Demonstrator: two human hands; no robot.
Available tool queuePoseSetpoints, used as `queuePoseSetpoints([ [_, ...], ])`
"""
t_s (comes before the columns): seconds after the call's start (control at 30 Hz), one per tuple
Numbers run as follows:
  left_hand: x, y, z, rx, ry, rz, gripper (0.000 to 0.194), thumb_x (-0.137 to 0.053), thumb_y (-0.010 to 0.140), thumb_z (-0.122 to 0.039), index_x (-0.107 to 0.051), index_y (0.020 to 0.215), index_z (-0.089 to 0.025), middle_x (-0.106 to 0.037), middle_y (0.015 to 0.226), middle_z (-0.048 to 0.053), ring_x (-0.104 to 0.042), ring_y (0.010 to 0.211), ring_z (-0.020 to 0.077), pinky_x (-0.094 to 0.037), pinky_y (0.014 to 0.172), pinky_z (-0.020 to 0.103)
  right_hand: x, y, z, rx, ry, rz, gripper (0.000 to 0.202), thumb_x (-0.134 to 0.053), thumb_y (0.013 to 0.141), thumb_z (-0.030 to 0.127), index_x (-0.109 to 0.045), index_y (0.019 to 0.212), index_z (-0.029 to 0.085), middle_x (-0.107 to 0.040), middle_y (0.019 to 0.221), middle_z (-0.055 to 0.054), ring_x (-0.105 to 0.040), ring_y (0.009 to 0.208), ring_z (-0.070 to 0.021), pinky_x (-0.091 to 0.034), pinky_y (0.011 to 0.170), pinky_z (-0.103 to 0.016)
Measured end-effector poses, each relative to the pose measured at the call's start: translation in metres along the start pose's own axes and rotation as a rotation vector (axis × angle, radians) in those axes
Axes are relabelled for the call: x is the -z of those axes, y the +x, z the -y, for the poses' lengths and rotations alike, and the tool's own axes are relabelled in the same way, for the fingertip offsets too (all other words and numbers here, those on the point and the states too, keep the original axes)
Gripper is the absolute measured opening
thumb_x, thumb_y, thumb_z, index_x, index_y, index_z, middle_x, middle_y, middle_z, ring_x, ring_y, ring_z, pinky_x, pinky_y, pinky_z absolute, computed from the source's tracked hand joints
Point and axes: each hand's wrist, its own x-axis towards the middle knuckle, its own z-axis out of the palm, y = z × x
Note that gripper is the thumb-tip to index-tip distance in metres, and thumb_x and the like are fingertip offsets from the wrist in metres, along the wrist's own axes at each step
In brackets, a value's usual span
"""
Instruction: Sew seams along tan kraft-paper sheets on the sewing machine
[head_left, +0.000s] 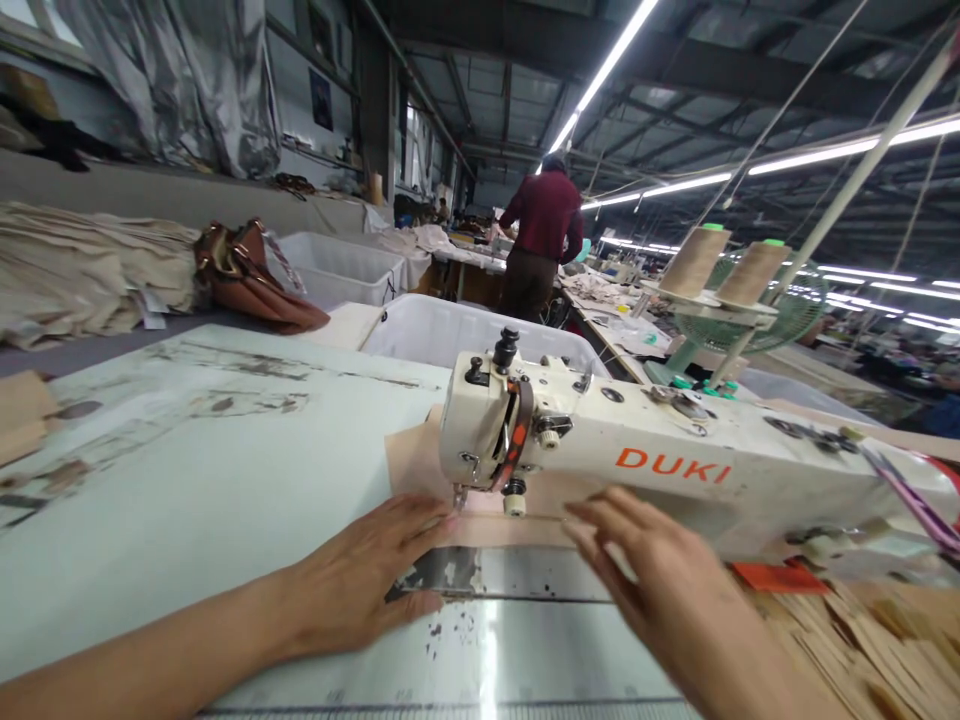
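Observation:
A pale pinkish-beige fabric piece [517,530] lies under the head of a white sewing machine [600,430] marked DUKI. My left hand [367,565] is spread flat, its fingertips on the fabric just left of the needle area [460,497] and its thumb on the table near the metal plate [525,575]. To the right of the presser foot, my right hand [645,560] has thumb and index fingertips close together at the seam line of the fabric, seemingly pinching it. Part of the fabric [412,460] shows behind the machine head; the rest is hidden there.
Thread cones [697,260] stand on the machine's right. Cut beige pieces [862,640] lie at lower right. White plastic bins [480,335] sit behind the table. Fabric stacks [82,270] and a brown bag [259,280] are at left. A person [541,230] stands farther back.

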Motion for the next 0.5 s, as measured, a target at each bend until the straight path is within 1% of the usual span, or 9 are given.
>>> queuePoseSetpoints([
  [0.07,0.000,0.002,-0.003,0.006,-0.005,-0.004,0.069,-0.046,0.096,-0.056,-0.029,0.153,-0.022,-0.033,0.156,0.013,-0.033,0.141,0.0366,-0.034,0.113,0.057,0.051,0.029,-0.009,0.000,-0.134,-0.288,0.032,-0.043,0.102,0.041,-0.064,0.122,0.027,-0.067,0.111,-0.003,-0.062,0.062,-0.0108,-0.050,0.057,-0.025],
  [0.1,0.000,0.002,-0.004,0.008,-0.005,-0.005,0.069,-0.046,0.096,-0.055,-0.028,0.154,-0.021,-0.031,0.157,0.012,-0.031,0.142,0.0359,-0.033,0.114,0.056,0.071,0.048,-0.015,0.012,-0.263,-0.425,0.035,-0.043,0.102,0.045,-0.064,0.123,0.028,-0.064,0.121,-0.004,-0.060,0.060,-0.0100,-0.045,0.055,-0.026],
  [0.13,0.000,0.003,-0.005,0.009,-0.003,-0.003,0.069,-0.045,0.097,-0.055,-0.027,0.154,-0.021,-0.030,0.157,0.012,-0.030,0.143,0.0350,-0.032,0.115,0.055,0.088,0.069,-0.023,0.060,-0.351,-0.444,0.039,-0.040,0.102,0.045,-0.063,0.126,0.025,-0.059,0.131,-0.006,-0.060,0.063,-0.0099,-0.043,0.058,-0.027],
  [0.17,0.000,0.003,-0.006,0.008,0.002,0.001,0.068,-0.044,0.097,-0.054,-0.026,0.154,-0.022,-0.028,0.158,0.012,-0.028,0.144,0.0340,-0.030,0.115,0.055,0.099,0.089,-0.030,0.110,-0.374,-0.399,0.042,-0.038,0.103,0.046,-0.062,0.128,0.021,-0.057,0.132,-0.008,-0.060,0.068,-0.0095,-0.041,0.062,-0.027],
  [0.23,0.001,0.003,-0.006,0.000,0.012,0.014,0.067,-0.043,0.098,-0.054,-0.023,0.155,-0.024,-0.024,0.160,0.010,-0.024,0.145,0.0325,-0.027,0.117,0.055,0.107,0.123,-0.045,0.154,-0.355,-0.223,0.049,-0.037,0.102,0.047,-0.067,0.116,0.012,-0.067,0.107,-0.007,-0.053,0.062,-0.0058,-0.036,0.063,-0.025],
  [0.3,0.001,0.004,-0.006,-0.007,0.022,0.025,0.066,-0.042,0.099,-0.053,-0.020,0.155,-0.027,-0.020,0.161,0.008,-0.020,0.146,0.0322,-0.023,0.118,0.056,0.105,0.142,-0.061,0.156,-0.329,-0.115,0.056,-0.041,0.098,0.053,-0.071,0.087,0.007,-0.063,0.076,-0.001,-0.043,0.056,-0.0033,-0.032,0.060,-0.024],
  [0.33,0.001,0.004,-0.005,-0.007,0.026,0.025,0.066,-0.041,0.099,-0.053,-0.019,0.155,-0.028,-0.019,0.161,0.008,-0.019,0.147,0.0326,-0.021,0.118,0.057,0.103,0.144,-0.070,0.146,-0.332,-0.119,0.060,-0.041,0.096,0.056,-0.068,0.074,0.007,-0.058,0.069,0.001,-0.038,0.055,-0.0028,-0.031,0.059,-0.024],
  [0.4,0.001,0.005,-0.003,-0.012,0.028,0.014,0.065,-0.042,0.099,-0.053,-0.020,0.155,-0.029,-0.018,0.161,0.008,-0.020,0.146,0.0332,-0.019,0.118,0.059,0.104,0.136,-0.096,0.089,-0.377,-0.235,0.067,-0.036,0.094,0.061,-0.061,0.061,0.009,-0.053,0.069,0.001,-0.034,0.055,-0.0023,-0.030,0.057,-0.026],
  [0.5,-0.001,0.006,-0.001,-0.018,0.027,-0.013,0.064,-0.045,0.098,-0.054,-0.022,0.154,-0.032,-0.019,0.161,0.006,-0.022,0.146,0.0330,-0.018,0.119,0.059,0.115,0.108,-0.143,-0.086,-0.522,-0.525,0.077,-0.021,0.092,0.069,-0.053,0.050,0.013,-0.049,0.065,0.001,-0.028,0.049,-0.0019,-0.027,0.052,-0.029],
])
